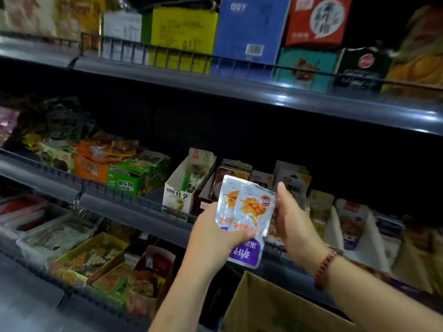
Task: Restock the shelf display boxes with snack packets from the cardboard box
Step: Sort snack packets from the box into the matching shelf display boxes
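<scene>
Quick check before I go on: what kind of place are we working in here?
Most likely a shop's snack aisle: tiered dark shelves with wire front rails, open display boxes of packets facing out, and a cardboard box below the left hand gripping snack packets.

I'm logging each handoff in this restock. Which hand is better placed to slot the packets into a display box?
Probably left: the left hand already grips the snack packets in front of the middle shelf's display boxes. The right hand only rests open beside them.

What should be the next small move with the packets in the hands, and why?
Probably slide the silver snack packets forward into a display box on the middle shelf: the left hand grips them just before it, and the right hand steadies their edge.
</scene>
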{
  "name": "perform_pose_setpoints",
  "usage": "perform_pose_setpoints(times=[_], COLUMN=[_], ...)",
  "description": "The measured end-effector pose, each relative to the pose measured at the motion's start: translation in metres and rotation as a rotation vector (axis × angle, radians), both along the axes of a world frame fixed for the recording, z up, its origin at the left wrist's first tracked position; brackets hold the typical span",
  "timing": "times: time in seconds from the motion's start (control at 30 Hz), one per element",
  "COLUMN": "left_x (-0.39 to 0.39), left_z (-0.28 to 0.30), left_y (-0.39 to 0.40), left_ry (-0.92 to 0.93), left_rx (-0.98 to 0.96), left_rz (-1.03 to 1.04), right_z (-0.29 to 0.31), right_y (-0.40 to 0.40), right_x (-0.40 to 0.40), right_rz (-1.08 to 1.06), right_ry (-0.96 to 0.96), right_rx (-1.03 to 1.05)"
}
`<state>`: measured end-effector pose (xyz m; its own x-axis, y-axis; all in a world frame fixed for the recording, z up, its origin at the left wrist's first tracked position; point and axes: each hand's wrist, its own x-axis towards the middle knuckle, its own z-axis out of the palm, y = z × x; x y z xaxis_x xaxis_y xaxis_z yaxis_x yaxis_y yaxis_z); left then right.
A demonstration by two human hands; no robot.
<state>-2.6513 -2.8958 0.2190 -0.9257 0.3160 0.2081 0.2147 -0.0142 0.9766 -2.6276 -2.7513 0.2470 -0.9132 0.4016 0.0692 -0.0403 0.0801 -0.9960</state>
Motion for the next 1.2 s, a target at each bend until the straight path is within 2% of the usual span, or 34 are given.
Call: perform_pose_setpoints(times=[0.1,0.4,0.67,0.77,0.83,1.0,1.07,1.13,1.2], left_x=[0.033,0.128,0.158,0.165,0.169,0.160,0.146,0.125,0.097], left_z=[0.008,-0.011,-0.007,-0.008,-0.014,-0.021,-0.017,-0.006,0.014], left_y=[0.017,0.082,0.144,0.163,0.173,0.194,0.202,0.209,0.214], left_ry=[0.012,-0.219,-0.426,-0.466,-0.456,-0.474,-0.438,-0.277,-0.034], left_rx=[-0.018,0.007,0.199,0.219,0.166,0.222,0.215,0.062,-0.129], left_rz=[-0.049,-0.289,-0.201,-0.254,-0.253,-0.190,-0.168,-0.118,-0.036], right_z=[-0.001,-0.015,-0.031,-0.040,-0.044,-0.054,-0.057,-0.061,-0.063], right_y=[0.013,0.068,0.112,0.127,0.136,0.147,0.158,0.178,0.199], right_x=[0.049,0.152,0.201,0.206,0.207,0.201,0.197,0.195,0.196], right_rz=[0.015,-0.043,0.018,-0.103,-0.194,-0.176,-0.203,-0.334,-0.464], right_ry=[0.031,0.036,-0.039,0.029,0.070,0.027,-0.007,-0.015,-0.005], right_rx=[0.044,0.061,0.115,0.021,-0.077,-0.208,-0.191,0.007,0.273])
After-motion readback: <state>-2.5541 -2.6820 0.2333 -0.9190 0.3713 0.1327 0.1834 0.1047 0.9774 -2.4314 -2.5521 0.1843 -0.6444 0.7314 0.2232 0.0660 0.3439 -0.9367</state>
